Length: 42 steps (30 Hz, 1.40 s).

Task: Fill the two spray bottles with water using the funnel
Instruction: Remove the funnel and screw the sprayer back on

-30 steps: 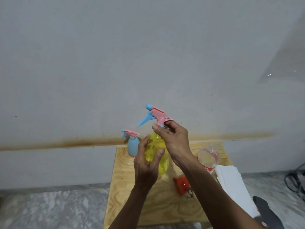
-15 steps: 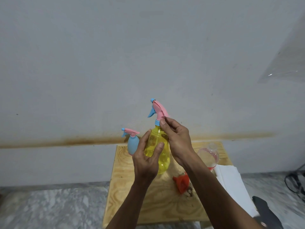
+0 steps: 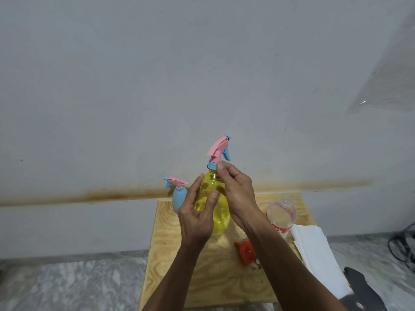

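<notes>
- The plywood desk [image 3: 197, 281] is small, its far edge set against a stained grey wall [image 3: 157, 86]; marble floor [image 3: 67, 281] lies open to its left; bare board shows at the near left.
- The yellow spray bottle [image 3: 221, 217] stands mid-desk; the left hand [image 3: 197, 217] wraps its translucent rounded body; the right hand [image 3: 238, 191] pinches the blue collar under the pink-and-blue trigger head [image 3: 219, 149].
- The small blue spray bottle [image 3: 179, 198] stands just beside it at the far left; the clear plastic water bottle [image 3: 280, 215] stands to the right; the orange funnel [image 3: 246, 252] lies on the board under the right forearm.
- White folded paper [image 3: 318, 254] overhangs the right edge; a dark object [image 3: 363, 288] sits nearer.
</notes>
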Each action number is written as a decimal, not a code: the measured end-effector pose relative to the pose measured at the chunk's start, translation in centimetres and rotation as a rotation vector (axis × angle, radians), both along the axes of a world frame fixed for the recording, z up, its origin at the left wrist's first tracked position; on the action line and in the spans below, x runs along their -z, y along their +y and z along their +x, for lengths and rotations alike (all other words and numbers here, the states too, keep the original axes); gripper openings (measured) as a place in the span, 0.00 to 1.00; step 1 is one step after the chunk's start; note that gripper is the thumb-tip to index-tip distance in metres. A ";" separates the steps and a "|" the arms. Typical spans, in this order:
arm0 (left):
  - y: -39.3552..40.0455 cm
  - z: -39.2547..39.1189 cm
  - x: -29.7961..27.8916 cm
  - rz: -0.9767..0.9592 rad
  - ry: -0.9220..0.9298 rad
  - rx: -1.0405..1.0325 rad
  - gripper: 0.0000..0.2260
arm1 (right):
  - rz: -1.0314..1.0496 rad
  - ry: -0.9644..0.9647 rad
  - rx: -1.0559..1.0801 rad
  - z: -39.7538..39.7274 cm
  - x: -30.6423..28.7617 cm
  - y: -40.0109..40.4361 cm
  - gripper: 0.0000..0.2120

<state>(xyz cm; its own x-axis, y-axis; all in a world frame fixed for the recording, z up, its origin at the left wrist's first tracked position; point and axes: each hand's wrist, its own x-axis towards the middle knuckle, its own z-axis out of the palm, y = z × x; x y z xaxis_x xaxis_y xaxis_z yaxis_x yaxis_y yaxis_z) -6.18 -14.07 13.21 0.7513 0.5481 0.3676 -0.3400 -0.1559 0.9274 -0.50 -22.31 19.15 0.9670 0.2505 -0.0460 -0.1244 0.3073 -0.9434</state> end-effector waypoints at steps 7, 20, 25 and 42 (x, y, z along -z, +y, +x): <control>0.0 0.0 -0.3 -0.025 0.022 0.005 0.23 | -0.003 0.015 -0.017 0.2 0.3 0.3 0.10; 0.4 -0.2 -0.1 -0.014 0.038 0.024 0.22 | -0.021 -0.011 0.019 0.1 0.5 0.1 0.11; 0.3 -0.5 0.0 -0.021 0.036 0.032 0.22 | 0.012 0.047 0.007 -0.1 0.5 0.1 0.06; -0.1 -2.3 0.7 -0.017 0.034 0.051 0.19 | 0.011 0.051 0.011 -1.8 0.5 -0.7 0.13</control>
